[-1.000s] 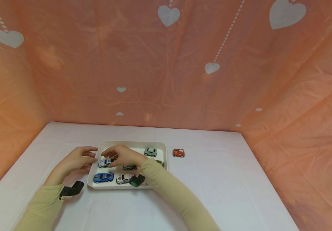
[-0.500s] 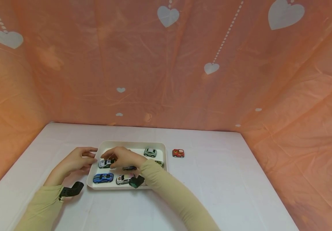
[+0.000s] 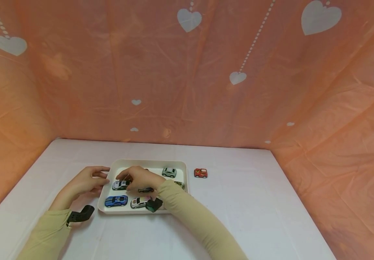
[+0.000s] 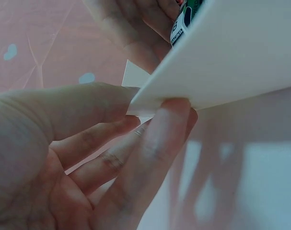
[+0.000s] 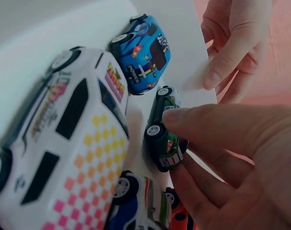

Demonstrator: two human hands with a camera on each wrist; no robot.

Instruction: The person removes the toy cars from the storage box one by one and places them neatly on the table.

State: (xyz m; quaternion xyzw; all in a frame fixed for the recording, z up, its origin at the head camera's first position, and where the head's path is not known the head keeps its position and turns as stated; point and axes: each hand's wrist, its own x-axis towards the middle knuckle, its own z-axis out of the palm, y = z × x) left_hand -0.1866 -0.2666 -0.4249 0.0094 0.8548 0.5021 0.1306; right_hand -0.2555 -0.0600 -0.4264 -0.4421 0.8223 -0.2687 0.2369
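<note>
Pinching at the green-and-white toy car (image 5: 165,136) in the white tray (image 3: 148,163), your right hand (image 3: 139,177) hides most of it from the head camera; only the right wrist view shows it clearly, with your thumb on its near side and your fingertips (image 5: 176,117) over its roof. Whether the car is lifted off the tray floor cannot be told. From above, a white-and-grey car (image 3: 120,185) peeks out from under your fingers, and a dark car (image 3: 146,189) is half covered by your palm. Whether that white-and-grey car is the same one seen at the wrist is unclear.

Your right forearm, in a tan sleeve (image 3: 190,216), crosses the tray's near right corner, and the hand arches over the tray's left half with its fingers curled down round the car. Your left hand (image 3: 86,181) lies on the white table (image 3: 255,202) at the tray's left edge; in the left wrist view its fingers (image 4: 155,143) press against the outside of the tray wall near a corner, straight and slightly spread, gripping nothing.

Along the tray's near side sit a blue car (image 3: 116,200) and a white car with pink-and-yellow checks (image 3: 140,201). A pale green car (image 3: 169,172) stands at the far right inside. 1 red car (image 3: 201,173) sits on the table, just right of the tray.
</note>
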